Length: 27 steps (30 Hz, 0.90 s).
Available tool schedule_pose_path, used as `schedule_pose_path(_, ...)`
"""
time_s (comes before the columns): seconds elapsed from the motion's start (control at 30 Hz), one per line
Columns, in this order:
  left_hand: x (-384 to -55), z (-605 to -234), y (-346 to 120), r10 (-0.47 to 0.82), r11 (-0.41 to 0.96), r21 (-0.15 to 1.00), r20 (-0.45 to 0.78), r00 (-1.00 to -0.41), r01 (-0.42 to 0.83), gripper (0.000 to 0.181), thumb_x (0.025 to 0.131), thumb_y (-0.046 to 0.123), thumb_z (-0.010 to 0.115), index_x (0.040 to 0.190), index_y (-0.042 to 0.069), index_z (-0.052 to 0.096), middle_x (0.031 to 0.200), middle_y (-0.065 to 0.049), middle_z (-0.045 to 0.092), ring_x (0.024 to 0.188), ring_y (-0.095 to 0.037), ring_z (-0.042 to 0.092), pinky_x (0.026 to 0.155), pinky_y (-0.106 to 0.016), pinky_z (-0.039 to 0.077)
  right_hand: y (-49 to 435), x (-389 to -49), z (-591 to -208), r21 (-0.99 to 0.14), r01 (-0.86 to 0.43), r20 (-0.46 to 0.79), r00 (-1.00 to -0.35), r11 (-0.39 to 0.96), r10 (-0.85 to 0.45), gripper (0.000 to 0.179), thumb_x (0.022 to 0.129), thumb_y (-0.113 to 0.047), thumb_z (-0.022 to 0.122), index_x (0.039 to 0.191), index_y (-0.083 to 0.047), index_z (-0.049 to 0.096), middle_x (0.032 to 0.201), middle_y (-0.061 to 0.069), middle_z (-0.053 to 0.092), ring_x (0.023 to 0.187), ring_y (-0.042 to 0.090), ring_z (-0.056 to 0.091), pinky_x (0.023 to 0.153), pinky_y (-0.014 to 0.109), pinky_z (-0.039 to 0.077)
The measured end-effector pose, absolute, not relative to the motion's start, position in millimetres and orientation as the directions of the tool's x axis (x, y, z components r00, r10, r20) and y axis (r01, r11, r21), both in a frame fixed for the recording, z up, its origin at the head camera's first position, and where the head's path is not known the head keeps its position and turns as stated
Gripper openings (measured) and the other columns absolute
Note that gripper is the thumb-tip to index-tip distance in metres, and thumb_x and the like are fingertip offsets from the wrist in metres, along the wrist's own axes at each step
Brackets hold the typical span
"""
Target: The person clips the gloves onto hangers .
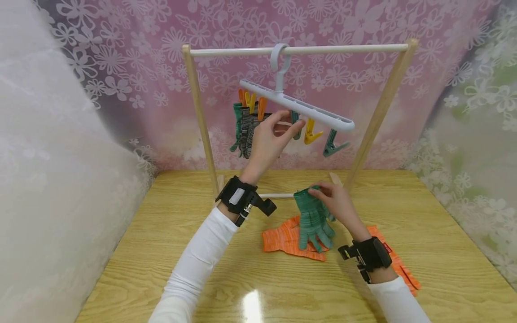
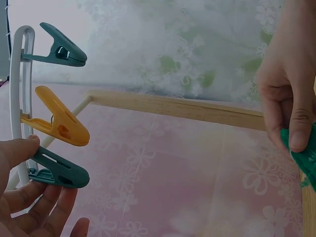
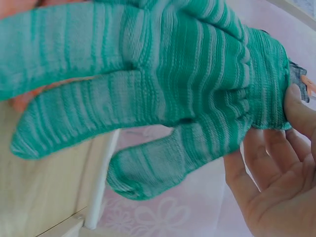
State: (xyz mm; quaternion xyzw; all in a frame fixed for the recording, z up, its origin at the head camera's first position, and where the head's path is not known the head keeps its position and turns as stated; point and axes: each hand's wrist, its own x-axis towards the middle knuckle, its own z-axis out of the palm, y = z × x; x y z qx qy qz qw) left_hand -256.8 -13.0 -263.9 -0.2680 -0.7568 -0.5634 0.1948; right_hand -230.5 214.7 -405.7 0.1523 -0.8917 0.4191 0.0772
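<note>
With thumb and fingers my left hand pinches a dark green clothespin that hangs from the white hanger. Lower down, to the right, my right hand grips a green striped glove by its cuff, and its fingers dangle downward. The right wrist view shows the thumb on one side of the cuff and the fingers on the other. Beside the pinched clothespin hang a yellow clothespin and another dark green clothespin, neither holding anything.
A wooden rack carries the hanger on its white bar. Orange and yellow clothespins hold a grey glove and a green glove at the left. Orange gloves lie on the table, one of them near the right forearm.
</note>
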Motion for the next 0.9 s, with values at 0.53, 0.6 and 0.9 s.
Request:
schedule_pose_path(0.53,-260.5,-261.0,-15.2,0.178,0.242,0.763,0.572,-0.801,0.599,0.045,0.097,0.030,0.072,0.134,0.007,0.064,0.123,-0.009,0.069,0.102,-0.019,0.071,0.083,-0.029,0.056,183.4,-245.2,-359.2,-0.690,-0.472,0.492,-0.862,0.548,-0.122,0.020,0.101,-0.021,0.065,0.099,-0.002,0.068,0.075,0.017,0.057,0.069,0.034,0.060,0.061,0.029,0.045)
schedule_pose_path(0.6,-261.4,-260.7,-14.4,0.175,0.240,0.764,0.572,-0.801,0.598,0.044,0.096,0.029,0.072,0.134,0.007,0.064,0.123,-0.010,0.069,0.102,-0.020,0.071,0.087,-0.029,0.056,178.8,-246.6,-353.2,-0.697,-0.485,0.500,-0.857,0.528,-0.128,0.020,0.100,-0.018,0.065,0.110,-0.001,0.071,0.091,0.018,0.068,0.087,0.034,0.070,0.072,0.025,0.053)
schedule_pose_path(0.9,-263.0,-261.1,-11.1,0.184,0.203,0.790,0.550,-0.815,0.579,0.043,0.096,0.028,0.073,0.133,0.008,0.065,0.123,-0.010,0.070,0.104,-0.018,0.071,0.091,-0.031,0.055,167.0,-253.9,-337.3,-0.737,-0.612,0.598,-0.788,0.286,-0.147,0.022,0.100,0.001,0.059,0.120,0.009,0.064,0.116,0.018,0.068,0.098,0.010,0.067,0.081,0.015,0.048)
